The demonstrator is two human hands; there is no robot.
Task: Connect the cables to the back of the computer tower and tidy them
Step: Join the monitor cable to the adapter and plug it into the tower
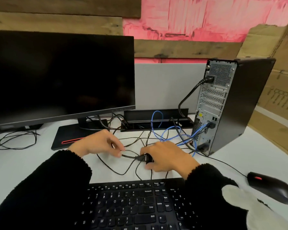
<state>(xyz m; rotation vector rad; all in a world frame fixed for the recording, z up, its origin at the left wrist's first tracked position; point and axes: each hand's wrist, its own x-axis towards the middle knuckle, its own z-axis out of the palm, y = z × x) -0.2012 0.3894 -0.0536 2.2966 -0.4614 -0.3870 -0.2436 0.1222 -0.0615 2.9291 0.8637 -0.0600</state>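
A black connector (145, 158) is gripped by the right hand (167, 156) and its lead pinched by the left hand (100, 143) (tower (229, 103) at right), where snagging in tangled cables (165, 138) is risked.

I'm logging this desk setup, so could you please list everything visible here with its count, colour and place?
monitor: one, black, back left of the table
tower: one, black, back right, rear panel facing the person
power cable: one, black, plugged into the tower's top
blue cable: one, looped beside the tower's base
thin cables: several, black, tangled mid-table
connector: one, black, under the right hand
keyboard: one, black, front
mouse: one, black, front right
cardboard: brown, behind the tower
left hand: pinches a thin cable
right hand: holds the connector
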